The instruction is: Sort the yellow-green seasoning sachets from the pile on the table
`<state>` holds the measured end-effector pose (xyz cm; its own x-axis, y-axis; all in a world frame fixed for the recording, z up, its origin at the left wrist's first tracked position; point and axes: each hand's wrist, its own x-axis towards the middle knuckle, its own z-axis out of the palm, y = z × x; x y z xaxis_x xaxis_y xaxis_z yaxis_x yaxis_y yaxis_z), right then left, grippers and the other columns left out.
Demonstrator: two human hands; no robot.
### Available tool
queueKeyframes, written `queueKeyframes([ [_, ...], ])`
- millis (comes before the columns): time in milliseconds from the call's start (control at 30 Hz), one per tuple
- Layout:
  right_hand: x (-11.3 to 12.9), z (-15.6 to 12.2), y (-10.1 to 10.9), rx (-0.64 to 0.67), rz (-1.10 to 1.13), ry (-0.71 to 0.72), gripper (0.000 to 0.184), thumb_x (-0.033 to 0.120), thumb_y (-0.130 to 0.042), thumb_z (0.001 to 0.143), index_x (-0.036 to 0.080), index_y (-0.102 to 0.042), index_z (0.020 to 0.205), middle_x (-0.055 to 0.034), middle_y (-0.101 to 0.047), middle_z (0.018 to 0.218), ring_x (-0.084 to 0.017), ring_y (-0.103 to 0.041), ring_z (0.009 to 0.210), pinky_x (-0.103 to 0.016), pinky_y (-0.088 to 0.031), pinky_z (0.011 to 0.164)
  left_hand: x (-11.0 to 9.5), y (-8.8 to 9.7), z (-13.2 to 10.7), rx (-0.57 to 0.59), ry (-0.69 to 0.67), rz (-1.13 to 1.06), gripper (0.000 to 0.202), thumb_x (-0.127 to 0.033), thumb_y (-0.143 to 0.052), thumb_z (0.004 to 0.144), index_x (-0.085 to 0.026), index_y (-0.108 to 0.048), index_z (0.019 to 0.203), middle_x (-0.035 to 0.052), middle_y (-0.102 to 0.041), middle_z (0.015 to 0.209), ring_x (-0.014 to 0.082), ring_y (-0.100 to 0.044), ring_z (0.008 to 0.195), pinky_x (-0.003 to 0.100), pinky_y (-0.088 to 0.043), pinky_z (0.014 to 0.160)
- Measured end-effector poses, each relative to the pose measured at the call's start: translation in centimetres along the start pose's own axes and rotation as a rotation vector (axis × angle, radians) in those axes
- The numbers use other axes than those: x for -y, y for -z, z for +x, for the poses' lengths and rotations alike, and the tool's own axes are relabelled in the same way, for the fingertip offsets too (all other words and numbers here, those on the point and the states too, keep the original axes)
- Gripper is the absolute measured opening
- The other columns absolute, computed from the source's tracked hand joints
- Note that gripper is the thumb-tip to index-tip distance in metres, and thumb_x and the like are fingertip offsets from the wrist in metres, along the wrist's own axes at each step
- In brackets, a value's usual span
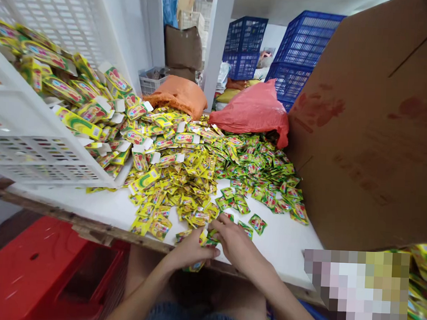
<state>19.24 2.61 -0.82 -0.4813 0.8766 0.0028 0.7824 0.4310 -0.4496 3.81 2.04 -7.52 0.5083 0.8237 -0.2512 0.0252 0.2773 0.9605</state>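
At the table's front edge, my left hand (186,248) is closed around a small yellow-and-green packet (194,266), mostly hidden by the fingers. Just to its right, my right hand (233,238) has its fingers curled onto a green sachet (213,236) between the two hands. Beyond them spreads a heap of yellow sachets (187,182). A pile of green sachets (255,166) lies to the right of it, with a few loose ones near my right hand. Small yellow cartons (140,138), several with white flaps raised, spill across the left side.
A white plastic crate (58,158) lies tipped at the left, full of cartons. The large cardboard box (370,138) walls off the right. Orange (181,95) and red sacks (254,110) sit behind the piles. A red stool (35,270) stands at lower left; blue crates (303,46) are stacked behind.
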Motion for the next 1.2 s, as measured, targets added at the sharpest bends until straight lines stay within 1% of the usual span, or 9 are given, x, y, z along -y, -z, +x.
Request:
queueKeyframes([
  [200,1.0,-0.3,1.8,-0.029,0.242,0.151,0.021,0.010,-0.050,0.080,0.025,-0.060,0.090,0.0005,-0.060,0.088,-0.015,-0.057,0.084,-0.024,-0.041,0.074,-1.0,-0.1,0.2,0.066,-0.062,-0.023,0.024,-0.017,-0.062,0.063,-0.013,-0.054,0.085,-0.0034,-0.057,0.059,0.0105,-0.053,0.050,0.023,-0.045,0.053],
  [300,0.6,-0.2,0.8,-0.331,0.320,0.047,0.023,0.018,-0.055,0.079,0.024,-0.053,0.101,-0.0010,-0.061,0.091,-0.016,-0.057,0.085,-0.025,-0.043,0.074,-2.1,-0.2,1.2,0.038,-0.194,-0.046,0.019,-0.014,-0.063,0.062,-0.013,-0.056,0.080,-0.0020,-0.057,0.063,0.0111,-0.054,0.059,0.022,-0.045,0.059],
  [400,-0.3,-0.1,-1.1,-0.558,0.260,0.042,0.014,0.023,-0.054,0.081,0.021,-0.054,0.095,-0.0039,-0.058,0.090,-0.017,-0.056,0.085,-0.028,-0.045,0.074,-2.3,-0.4,2.8,0.003,-0.347,-0.042,0.023,-0.010,-0.062,0.061,-0.013,-0.059,0.083,-0.0007,-0.059,0.073,0.0126,-0.054,0.071,0.023,-0.044,0.068],
  [500,-1.4,-0.4,-3.0,-0.568,0.121,0.110,0.011,0.020,-0.049,0.083,0.021,-0.060,0.088,-0.0069,-0.055,0.095,-0.020,-0.051,0.092,-0.035,-0.043,0.079,-1.1,-0.4,4.0,0.051,-0.383,-0.005,0.029,-0.006,-0.060,0.059,-0.014,-0.063,0.087,-0.0002,-0.062,0.079,0.0145,-0.055,0.077,0.025,-0.043,0.074],
  [633,-2.6,-1.6,-4.8,-0.545,0.002,0.069,0.016,0.019,-0.047,0.083,0.023,-0.061,0.089,-0.0079,-0.045,0.119,-0.026,-0.041,0.108,-0.045,-0.035,0.088,0.8,0.0,4.3,0.107,-0.323,0.005,0.034,-0.014,-0.066,0.061,-0.015,-0.064,0.095,0.0014,-0.065,0.089,0.0169,-0.057,0.087,0.028,-0.040,0.086],
  [800,-3.5,-2.5,-5.5,-0.520,0.005,0.011,0.015,0.022,-0.046,0.085,0.024,-0.061,0.085,-0.0054,-0.048,0.116,-0.025,-0.040,0.111,-0.046,-0.032,0.091,1.6,0.2,4.2,0.162,-0.236,0.019,0.040,-0.025,-0.071,0.062,-0.014,-0.061,0.099,0.0039,-0.066,0.091,0.0192,-0.057,0.090,0.030,-0.043,0.084],
  [867,-3.8,-2.6,-5.5,-0.455,0.007,0.012,0.017,0.024,-0.045,0.085,0.025,-0.062,0.081,-0.0039,-0.050,0.116,-0.026,-0.039,0.112,-0.047,-0.032,0.092,1.8,0.0,4.0,0.080,-0.249,0.051,0.046,-0.026,-0.072,0.061,-0.015,-0.058,0.103,0.0049,-0.065,0.093,0.0195,-0.057,0.090,0.030,-0.043,0.082],
  [1000,-4.7,-2.8,-6.5,-0.478,0.198,-0.072,0.021,0.029,-0.047,0.085,0.025,-0.056,0.103,-0.0066,-0.056,0.108,-0.024,-0.048,0.105,-0.042,-0.038,0.088,2.5,-0.3,3.1,-0.279,-0.346,0.048,0.054,-0.025,-0.069,0.066,-0.020,-0.042,0.113,0.0047,-0.061,0.097,0.0169,-0.058,0.089,0.029,-0.044,0.080],
  [1200,-5.3,-2.7,-9.3,-0.619,0.627,-0.222,0.028,0.031,-0.053,0.081,0.019,-0.053,0.106,-0.0077,-0.061,0.099,-0.019,-0.058,0.087,-0.033,-0.048,0.077,2.9,0.4,2.8,-0.206,-0.351,0.036,0.022,-0.024,-0.060,0.074,-0.018,-0.052,0.093,0.0014,-0.060,0.083,0.0144,-0.058,0.077,0.024,-0.045,0.069],
])
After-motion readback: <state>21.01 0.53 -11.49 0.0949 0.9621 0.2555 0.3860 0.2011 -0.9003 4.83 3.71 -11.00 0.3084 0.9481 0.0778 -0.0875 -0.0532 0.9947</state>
